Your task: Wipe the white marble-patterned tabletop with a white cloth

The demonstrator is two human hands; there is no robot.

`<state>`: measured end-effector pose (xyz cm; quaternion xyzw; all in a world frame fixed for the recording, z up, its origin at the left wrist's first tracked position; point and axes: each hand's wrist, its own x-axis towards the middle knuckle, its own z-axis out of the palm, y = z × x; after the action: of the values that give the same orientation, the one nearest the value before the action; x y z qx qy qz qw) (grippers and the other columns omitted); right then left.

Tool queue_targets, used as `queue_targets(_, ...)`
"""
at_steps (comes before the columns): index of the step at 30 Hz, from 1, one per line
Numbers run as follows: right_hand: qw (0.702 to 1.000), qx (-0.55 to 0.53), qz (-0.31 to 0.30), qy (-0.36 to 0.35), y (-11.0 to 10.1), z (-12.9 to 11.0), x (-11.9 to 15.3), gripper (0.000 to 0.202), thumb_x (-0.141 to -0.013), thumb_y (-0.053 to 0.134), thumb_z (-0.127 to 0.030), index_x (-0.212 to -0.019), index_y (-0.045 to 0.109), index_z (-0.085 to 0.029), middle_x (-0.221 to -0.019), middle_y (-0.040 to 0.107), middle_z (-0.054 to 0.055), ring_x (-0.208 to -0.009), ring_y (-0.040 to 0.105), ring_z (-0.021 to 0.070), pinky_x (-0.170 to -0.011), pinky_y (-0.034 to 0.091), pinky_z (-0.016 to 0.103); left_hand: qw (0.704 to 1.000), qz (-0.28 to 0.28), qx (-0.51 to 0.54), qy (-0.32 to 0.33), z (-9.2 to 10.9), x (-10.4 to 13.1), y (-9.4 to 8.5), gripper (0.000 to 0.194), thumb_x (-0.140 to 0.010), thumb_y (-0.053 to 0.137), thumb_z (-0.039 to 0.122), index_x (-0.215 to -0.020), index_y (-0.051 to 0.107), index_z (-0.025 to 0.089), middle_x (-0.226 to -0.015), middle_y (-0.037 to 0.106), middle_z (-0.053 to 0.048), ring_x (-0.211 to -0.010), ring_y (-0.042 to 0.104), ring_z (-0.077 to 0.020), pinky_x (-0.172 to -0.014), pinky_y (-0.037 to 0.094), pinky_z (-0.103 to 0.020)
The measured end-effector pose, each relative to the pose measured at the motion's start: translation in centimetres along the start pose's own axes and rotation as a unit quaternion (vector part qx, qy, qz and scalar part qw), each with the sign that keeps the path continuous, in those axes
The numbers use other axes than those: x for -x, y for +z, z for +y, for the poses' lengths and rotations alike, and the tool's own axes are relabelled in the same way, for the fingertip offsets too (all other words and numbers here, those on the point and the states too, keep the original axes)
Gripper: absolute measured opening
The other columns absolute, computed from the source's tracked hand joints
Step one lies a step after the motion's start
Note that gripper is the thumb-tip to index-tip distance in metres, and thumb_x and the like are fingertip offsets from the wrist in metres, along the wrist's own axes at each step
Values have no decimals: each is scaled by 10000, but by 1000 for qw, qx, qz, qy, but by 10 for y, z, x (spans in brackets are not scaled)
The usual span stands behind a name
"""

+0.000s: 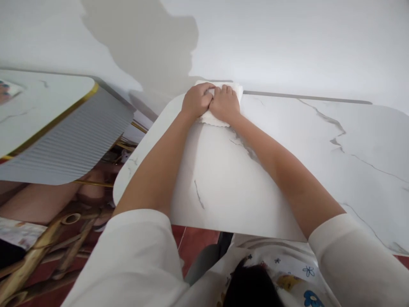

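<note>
A white cloth with a scalloped edge lies near the far left part of a white marble-patterned tabletop, close to the wall. My left hand presses on its left side with bent fingers. Beside it, touching it, my right hand rests on the cloth, its fingers close together and curled over it. Both arms are stretched far forward across the table. Parts of the cloth are hidden under the hands.
A white wall rises behind the table, with a shadow on it. To the left stands another marble-patterned table with a gold edge and ribbed grey side. Another person's hand is on it. A wooden chair frame stands below on red floor.
</note>
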<state>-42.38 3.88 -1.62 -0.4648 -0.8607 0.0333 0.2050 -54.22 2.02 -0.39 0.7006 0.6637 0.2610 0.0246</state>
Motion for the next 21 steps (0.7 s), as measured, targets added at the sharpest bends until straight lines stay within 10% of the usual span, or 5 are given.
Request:
queue_targets(12,999,34,6,19,-4,2,-7,472,-998,273,-180,-1354,471,58,-1400,523,254,-1335,458,325,-1117,316,470,1000,0,-6,26,-14,-23,11,518,-848,343,325,-1248,621,151,-1340,634,-35,-1244,565,-215,-1071,423,-346)
queue_targets(21,999,27,-39,28,-28,-31,49,532,-992,280,-191,-1443,357,80,-1540,336,279,-1449,294,353,-1179,191,483,998,-12,-1,68,-3,33,-8,566,-824,319,295,-1286,579,95,-1355,604,-96,-1257,543,-253,-1109,400,-371)
